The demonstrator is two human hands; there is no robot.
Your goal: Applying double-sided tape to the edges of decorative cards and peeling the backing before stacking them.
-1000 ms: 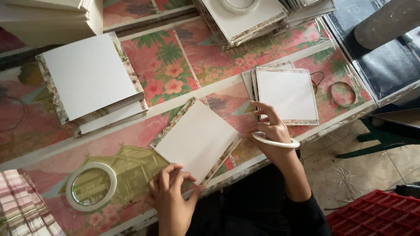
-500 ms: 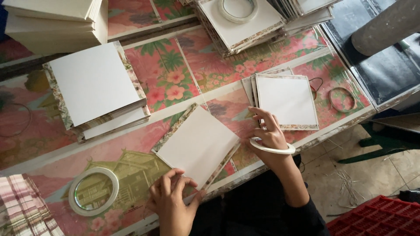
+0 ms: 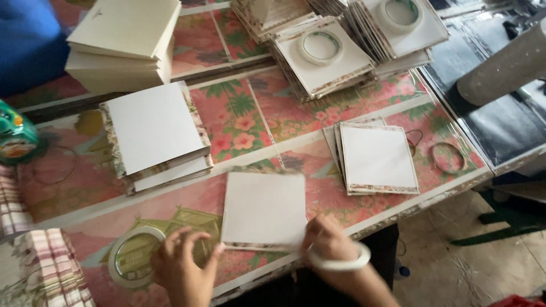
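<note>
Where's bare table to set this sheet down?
Free: the flowered strip between the left stack and the right stack, above the sheet. Crowded: far edge, piles; near left, tape roll by the left hand.

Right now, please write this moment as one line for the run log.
left hand: beside white card, over tape roll | right hand: on card edge, tape ring on wrist | card flat on table
</note>
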